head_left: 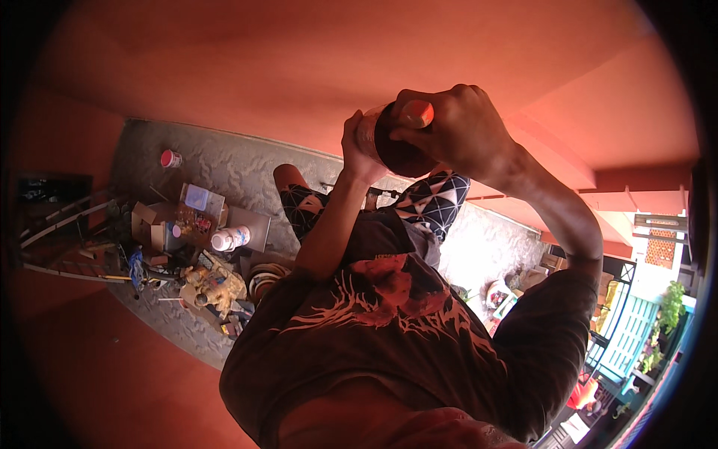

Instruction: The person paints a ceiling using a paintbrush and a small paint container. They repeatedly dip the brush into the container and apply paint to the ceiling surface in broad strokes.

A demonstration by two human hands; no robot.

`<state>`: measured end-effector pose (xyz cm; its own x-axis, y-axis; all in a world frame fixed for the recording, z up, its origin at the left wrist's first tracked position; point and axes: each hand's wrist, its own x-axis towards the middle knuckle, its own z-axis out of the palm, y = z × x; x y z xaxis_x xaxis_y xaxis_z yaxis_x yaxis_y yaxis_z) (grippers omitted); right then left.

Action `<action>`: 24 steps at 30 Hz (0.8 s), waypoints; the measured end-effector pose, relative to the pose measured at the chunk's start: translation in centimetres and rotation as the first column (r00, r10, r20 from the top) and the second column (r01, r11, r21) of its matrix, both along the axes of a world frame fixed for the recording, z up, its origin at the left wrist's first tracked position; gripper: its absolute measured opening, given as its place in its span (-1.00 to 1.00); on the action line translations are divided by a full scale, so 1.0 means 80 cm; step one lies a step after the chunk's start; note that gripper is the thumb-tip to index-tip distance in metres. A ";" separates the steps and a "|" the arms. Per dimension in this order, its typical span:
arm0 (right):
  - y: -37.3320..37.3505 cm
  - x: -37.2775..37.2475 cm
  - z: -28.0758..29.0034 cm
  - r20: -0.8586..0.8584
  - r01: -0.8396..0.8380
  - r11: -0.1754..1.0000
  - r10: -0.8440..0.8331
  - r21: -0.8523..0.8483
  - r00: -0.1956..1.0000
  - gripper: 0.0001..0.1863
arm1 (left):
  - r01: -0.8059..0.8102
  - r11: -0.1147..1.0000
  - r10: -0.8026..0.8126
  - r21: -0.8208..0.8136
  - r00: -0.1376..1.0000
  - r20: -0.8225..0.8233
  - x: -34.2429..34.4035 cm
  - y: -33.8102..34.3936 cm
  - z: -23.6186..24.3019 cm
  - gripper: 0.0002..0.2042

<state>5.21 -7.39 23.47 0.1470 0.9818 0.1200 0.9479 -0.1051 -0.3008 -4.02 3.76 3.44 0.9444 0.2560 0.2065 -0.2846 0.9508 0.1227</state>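
My left hand (360,153) is wrapped round the side of a small round paint pot (370,133), which is raised in front of my chest and tilted. Its inside looks dark. Above its mouth, my right hand (460,123) grips a paintbrush (417,114). The orange-stained end of its handle sticks out past my fingers. The bristle end is hidden by my hand and the pot, so I cannot tell whether it touches the paint.
An orange-red wall (247,60) rises close ahead. On the patterned floor to the left are a pink-and-white tub (170,159), an opened cardboard box (149,224), a white bucket (230,239) and piled clutter. A metal ladder (67,221) lies farther left; a turquoise bench (630,337) stands right.
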 end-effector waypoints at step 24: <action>-0.010 0.017 0.024 -0.276 0.164 0.975 -0.119 0.147 0.954 -0.72 | 0.053 0.994 -0.054 0.094 0.999 0.008 0.007 0.000 -0.018 -0.24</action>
